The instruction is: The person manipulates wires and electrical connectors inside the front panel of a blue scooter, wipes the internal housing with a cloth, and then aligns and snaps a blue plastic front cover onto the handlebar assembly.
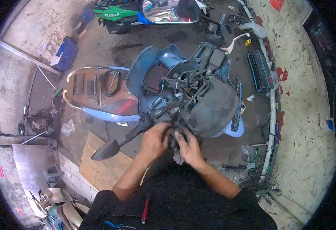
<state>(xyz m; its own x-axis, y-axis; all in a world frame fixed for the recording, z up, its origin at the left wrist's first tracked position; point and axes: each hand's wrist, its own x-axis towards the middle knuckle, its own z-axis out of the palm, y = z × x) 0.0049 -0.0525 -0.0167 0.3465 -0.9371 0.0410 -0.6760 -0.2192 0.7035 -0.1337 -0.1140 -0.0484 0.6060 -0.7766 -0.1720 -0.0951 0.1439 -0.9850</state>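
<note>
A blue scooter [108, 114] stands before me with its front cover off, baring bundled black wires [198, 85] around the handlebar. My left hand [156, 140] is closed, fingers curled beside the near end of the handlebar [148, 119]; what it grips is hidden. Close on its right, my right hand [188, 145] pinches a small dark grey piece [178, 157], thumb on top. Its kind cannot be made out. Just beyond both hands bulges the dusty black inside of the front housing [214, 107]. A black mirror [105, 150] sticks out to the left on its stalk.
Tools lie on the scooter's brown seat [85, 86]. Cardboard [99, 163] covers some floor at the left. A green and black scooter [118, 14] stands at the far side. Along the right wall runs a white pipe [270, 130]; a blue basket [65, 55] sits far left.
</note>
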